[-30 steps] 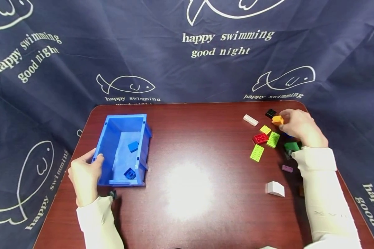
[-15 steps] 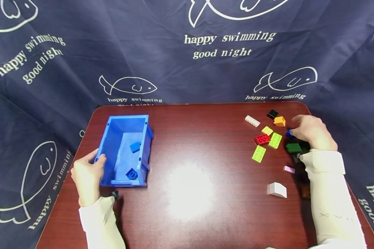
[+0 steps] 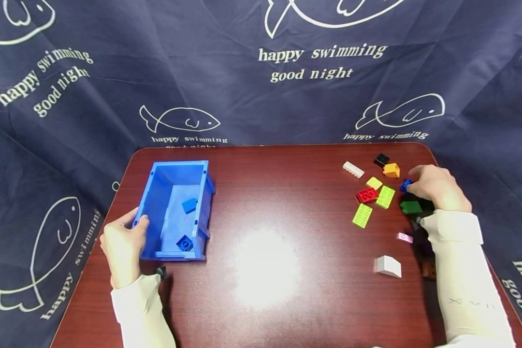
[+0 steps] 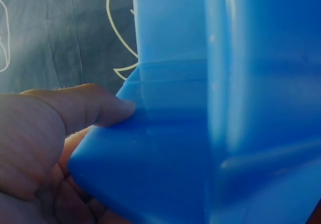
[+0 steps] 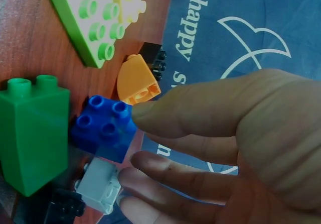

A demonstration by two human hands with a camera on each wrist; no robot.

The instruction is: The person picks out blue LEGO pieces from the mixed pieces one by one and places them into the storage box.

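Item-wise, we list: left hand (image 3: pixel 123 244), grip pinching blue bin (image 3: pixel 204 208), partly masked behind it; right hand (image 3: pixel 439 187) at blue brick (image 5: pixel 103 128), whether grasping we cannot tell.

Brown table (image 3: pixel 265 193) — blue bin (image 3: pixel 172 220), bricks (image 3: pixel 363 215)

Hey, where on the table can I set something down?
The table is bare across its broad middle, between the blue bin and the white sloped brick, and nearer, between the two sleeves. It's crowded at far right, where bricks cluster beside the right hand.
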